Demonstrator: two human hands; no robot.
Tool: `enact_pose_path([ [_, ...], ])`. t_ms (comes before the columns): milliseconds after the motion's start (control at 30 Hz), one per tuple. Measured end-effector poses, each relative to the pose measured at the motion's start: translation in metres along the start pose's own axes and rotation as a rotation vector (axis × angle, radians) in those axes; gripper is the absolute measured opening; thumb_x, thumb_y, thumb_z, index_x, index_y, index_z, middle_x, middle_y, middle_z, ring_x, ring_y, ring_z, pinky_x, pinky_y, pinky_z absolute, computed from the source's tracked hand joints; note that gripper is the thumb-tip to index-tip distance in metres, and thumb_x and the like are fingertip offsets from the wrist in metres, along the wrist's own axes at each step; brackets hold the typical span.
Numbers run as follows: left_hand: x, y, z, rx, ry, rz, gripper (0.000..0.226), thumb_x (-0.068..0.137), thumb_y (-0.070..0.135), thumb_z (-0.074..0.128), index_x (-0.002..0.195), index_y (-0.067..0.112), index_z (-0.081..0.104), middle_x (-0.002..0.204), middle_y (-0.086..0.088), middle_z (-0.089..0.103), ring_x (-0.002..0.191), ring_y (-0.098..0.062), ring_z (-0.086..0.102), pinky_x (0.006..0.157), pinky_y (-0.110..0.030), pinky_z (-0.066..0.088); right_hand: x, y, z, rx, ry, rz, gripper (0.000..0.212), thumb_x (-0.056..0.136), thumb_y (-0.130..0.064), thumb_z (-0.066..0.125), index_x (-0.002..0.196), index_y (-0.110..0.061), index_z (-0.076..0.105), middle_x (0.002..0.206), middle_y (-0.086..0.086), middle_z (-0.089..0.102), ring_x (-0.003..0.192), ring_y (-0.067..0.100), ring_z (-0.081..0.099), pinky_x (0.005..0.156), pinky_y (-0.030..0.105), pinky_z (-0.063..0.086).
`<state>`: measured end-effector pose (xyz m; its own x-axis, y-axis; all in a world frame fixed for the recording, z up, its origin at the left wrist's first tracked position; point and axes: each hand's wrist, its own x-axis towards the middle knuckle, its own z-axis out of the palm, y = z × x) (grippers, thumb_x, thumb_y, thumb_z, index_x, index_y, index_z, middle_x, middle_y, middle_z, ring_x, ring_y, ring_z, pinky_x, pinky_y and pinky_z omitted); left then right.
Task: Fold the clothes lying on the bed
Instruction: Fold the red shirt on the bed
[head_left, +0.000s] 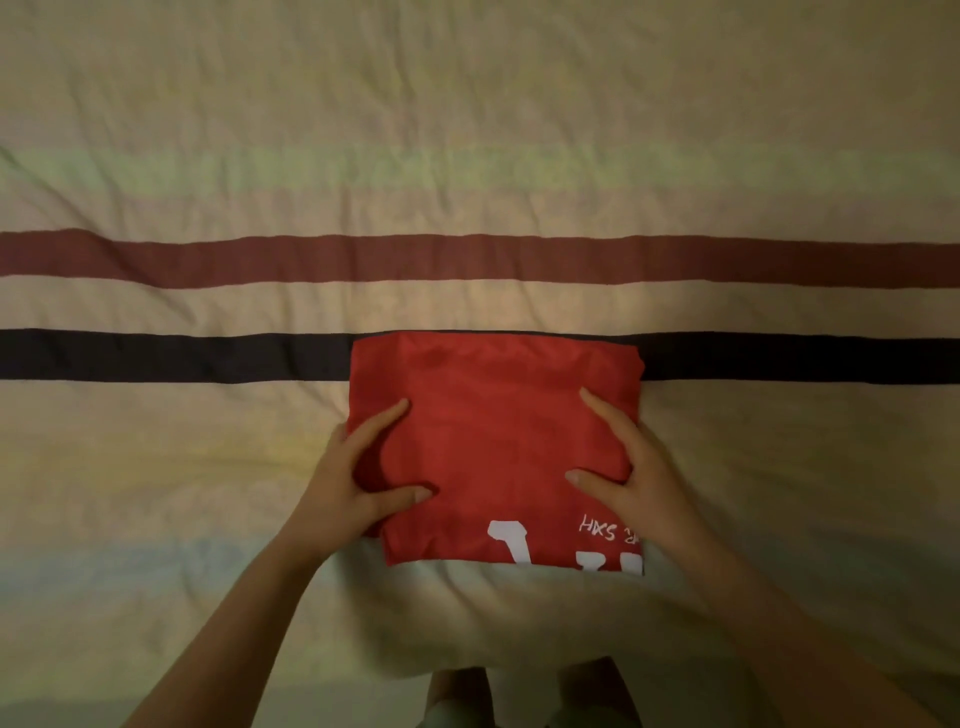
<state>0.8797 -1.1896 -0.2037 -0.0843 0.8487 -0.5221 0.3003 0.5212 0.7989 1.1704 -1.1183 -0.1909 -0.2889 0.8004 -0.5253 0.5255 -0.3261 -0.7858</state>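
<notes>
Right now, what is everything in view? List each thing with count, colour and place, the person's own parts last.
folded garment: one, red with white lettering at its near edge, centre of the bed, far edge over the black stripe.
bed cover: one, cream, wrinkled, fills the view.
dark red stripe: one, across the cover beyond the garment.
black stripe: one, across the cover, nearer.
left hand: one, on the garment's left edge.
right hand: one, on the garment's right edge.
legs: bottom centre, dim.

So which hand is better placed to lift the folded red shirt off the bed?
Neither clearly, so probably both: the left hand and right hand grip opposite side edges of the red shirt, mirrored.
</notes>
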Motion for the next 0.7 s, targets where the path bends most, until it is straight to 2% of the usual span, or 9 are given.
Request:
enact_pose_path([
  [100, 0.009, 0.014, 0.001, -0.094, -0.098, -0.069, 0.08, 0.052, 0.026, 0.09, 0.123, 0.042, 0.056, 0.126, 0.022, 0.047, 0.106, 0.018, 0.05, 0.089, -0.01, 0.046, -0.002, -0.006, 0.0, 0.078, -0.075, 0.042, 0.074, 0.077, -0.007, 0.073, 0.134, -0.04, 0.04, 0.14, -0.009, 0.039, 0.119, -0.003, 0.044, 0.087, 0.005, 0.042],
  [233, 0.007, 0.033, -0.004, -0.036, -0.136, -0.079, 0.073, 0.062, 0.003, 0.083, 0.11, 0.052, 0.058, 0.12, 0.029, 0.044, 0.098, 0.02, 0.05, 0.084, -0.011, 0.048, -0.012, -0.021, -0.004, 0.106, -0.032, 0.077, 0.064, 0.079, -0.003, 0.07, 0.124, -0.041, 0.048, 0.134, -0.002, 0.047, 0.11, 0.001, 0.052, 0.08, 0.008, 0.046],
  [367, 0.0, 0.082, -0.003, 0.039, -0.152, -0.025, 0.068, 0.069, -0.001, 0.077, 0.119, 0.041, 0.058, 0.117, 0.031, 0.04, 0.096, 0.015, 0.047, 0.073, -0.003, 0.045, -0.028, -0.049, -0.029, 0.078, 0.045, 0.113, 0.066, 0.081, -0.005, 0.068, 0.126, -0.044, 0.04, 0.144, -0.001, 0.037, 0.12, 0.009, 0.045, 0.086, 0.013, 0.042],
  [500, 0.01, 0.167, 0.01, 0.129, -0.169, 0.107, 0.069, 0.067, -0.003, 0.077, 0.115, 0.041, 0.057, 0.114, 0.026, 0.045, 0.101, 0.001, 0.052, 0.076, -0.008, 0.045, -0.059, -0.089, -0.085, 0.045, 0.205, 0.114, 0.067, 0.083, -0.01, 0.066, 0.133, -0.042, 0.036, 0.147, -0.004, 0.032, 0.118, 0.006, 0.041, 0.084, 0.011, 0.04],
  [567, 0.015, 0.219, 0.023, 0.184, -0.192, 0.182, 0.066, 0.068, -0.002, 0.077, 0.115, 0.039, 0.055, 0.111, 0.024, 0.045, 0.102, -0.005, 0.049, 0.076, -0.007, 0.043, -0.08, -0.108, -0.121, 0.046, 0.293, 0.119, 0.067, 0.084, -0.013, 0.066, 0.137, -0.04, 0.034, 0.145, -0.004, 0.033, 0.12, 0.01, 0.044, 0.086, 0.016, 0.041],
  [633, 0.018, 0.273, 0.044, 0.228, -0.221, 0.252, 0.063, 0.07, -0.001, 0.076, 0.116, 0.037, 0.055, 0.115, 0.016, 0.047, 0.106, -0.01, 0.048, 0.084, -0.013, 0.045, -0.104, -0.122, -0.162, 0.063, 0.387, 0.111, 0.067, 0.084, -0.014, 0.066, 0.137, -0.04, 0.034, 0.145, -0.004, 0.035, 0.122, 0.012, 0.044, 0.09, 0.019, 0.041],
  [667, 0.019, 0.299, 0.057, 0.236, -0.235, 0.287, 0.061, 0.071, -0.001, 0.076, 0.115, 0.036, 0.056, 0.118, 0.011, 0.048, 0.107, -0.012, 0.049, 0.086, -0.015, 0.046, -0.116, -0.127, -0.183, 0.075, 0.434, 0.102, 0.067, 0.083, -0.014, 0.067, 0.137, -0.04, 0.035, 0.144, -0.005, 0.036, 0.12, 0.01, 0.045, 0.088, 0.016, 0.041],
  [700, 0.019, 0.325, 0.072, 0.254, -0.252, 0.332, 0.06, 0.071, -0.001, 0.075, 0.114, 0.036, 0.057, 0.12, 0.008, 0.049, 0.107, -0.012, 0.049, 0.084, -0.01, 0.044, -0.128, -0.13, -0.205, 0.083, 0.478, 0.09, 0.067, 0.083, -0.013, 0.067, 0.137, -0.038, 0.036, 0.143, -0.005, 0.038, 0.117, 0.007, 0.045, 0.085, 0.011, 0.04],
])
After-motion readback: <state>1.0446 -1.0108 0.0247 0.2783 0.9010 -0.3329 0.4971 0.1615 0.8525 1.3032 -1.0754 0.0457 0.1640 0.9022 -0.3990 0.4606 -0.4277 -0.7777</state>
